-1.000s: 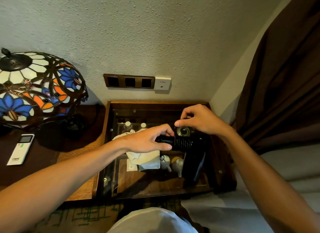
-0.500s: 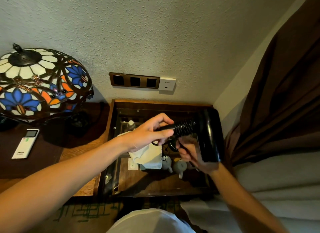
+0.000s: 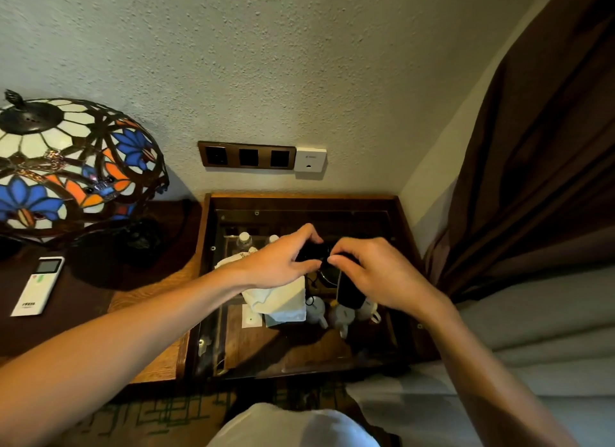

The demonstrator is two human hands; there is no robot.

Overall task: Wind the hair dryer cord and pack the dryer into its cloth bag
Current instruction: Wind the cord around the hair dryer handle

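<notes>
- Both hands closed on the black hair dryer [image 3: 349,288] above the glass-topped table [image 3: 404,220]: left hand [image 3: 283,263] pinches the dark cord [image 3: 311,252] between thumb and fingers; right hand [image 3: 376,273] wraps the dryer body, fingertips meeting the left at the middle.
- Dryer held clear of the glass, handle pointing down; most of it is hidden by the hands.
- White cloth bag [image 3: 278,297] lies crumpled on the glass, below the left hand.
- Stained-glass lamp [image 3: 70,167] and remote control [image 3: 38,285] stand at far left.
</notes>
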